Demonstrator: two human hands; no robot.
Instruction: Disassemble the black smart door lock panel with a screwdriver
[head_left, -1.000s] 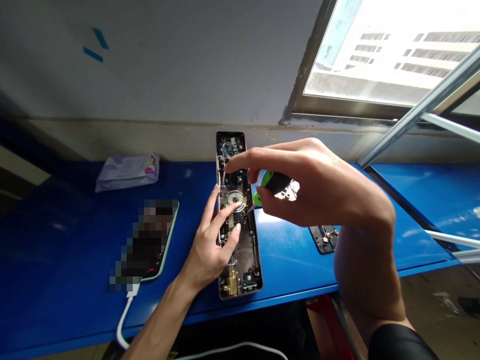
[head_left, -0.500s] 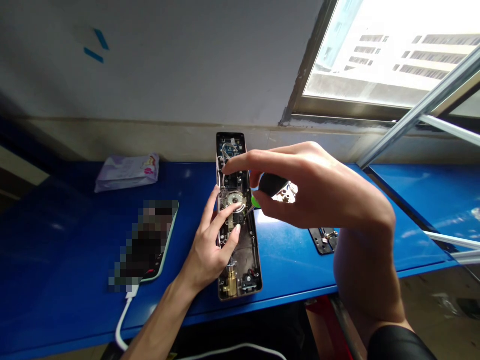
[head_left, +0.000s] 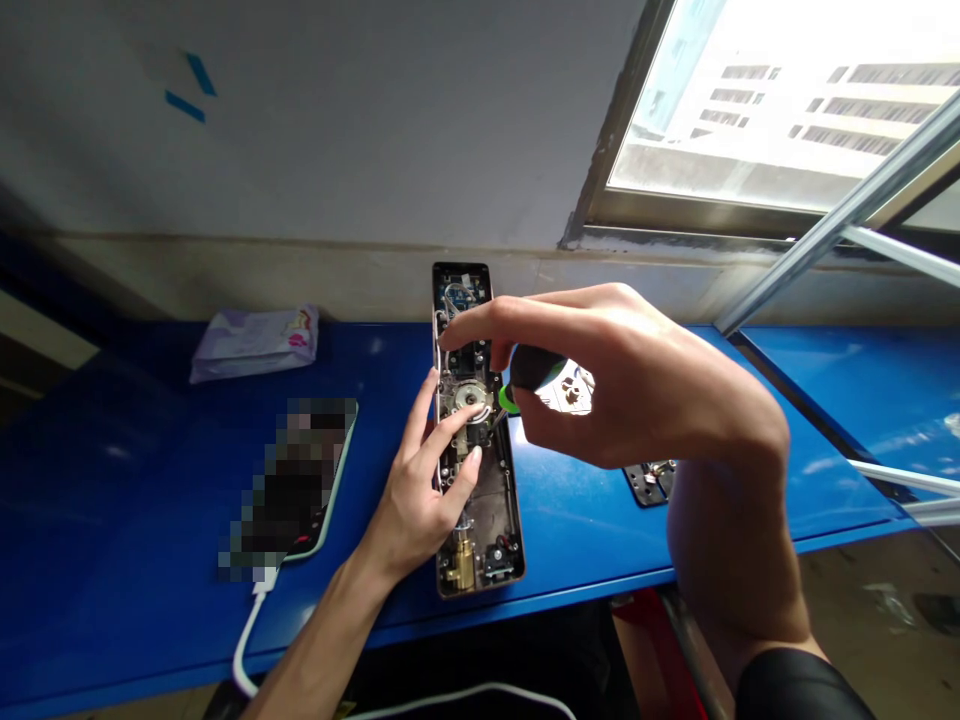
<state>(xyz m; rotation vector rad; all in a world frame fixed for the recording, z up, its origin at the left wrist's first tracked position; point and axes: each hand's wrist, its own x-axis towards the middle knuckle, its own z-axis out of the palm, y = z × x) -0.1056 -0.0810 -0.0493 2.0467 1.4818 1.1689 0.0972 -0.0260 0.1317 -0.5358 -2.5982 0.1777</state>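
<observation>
A long black door-lock housing (head_left: 491, 500) lies open on the blue table, its inside facing up. It shows white wires, a round metal disc, a brass cylinder (head_left: 463, 565) at the near end and a circuit board at the far end. My left hand (head_left: 424, 500) rests over its left side, fingers spread, with fingertips touching the parts around the disc. My right hand (head_left: 600, 370) grips a screwdriver (head_left: 534, 370) with a black and green handle. The tool slants down leftward, its thin shaft reaching parts right of the disc; the exact tip contact is hard to make out.
Left on the blue table (head_left: 150, 480) lies a phone (head_left: 330, 500), partly blurred out, with a white cable (head_left: 244, 640). A lilac packet (head_left: 255, 345) sits near the wall. Beyond my right wrist is a black plate (head_left: 645, 485) with small metal parts. Metal bars (head_left: 825, 230) cross at right.
My right hand has shifted very slightly, and the screwdriver handle has turned and tipped a little to the left. My left hand and the lock housing stay in place.
</observation>
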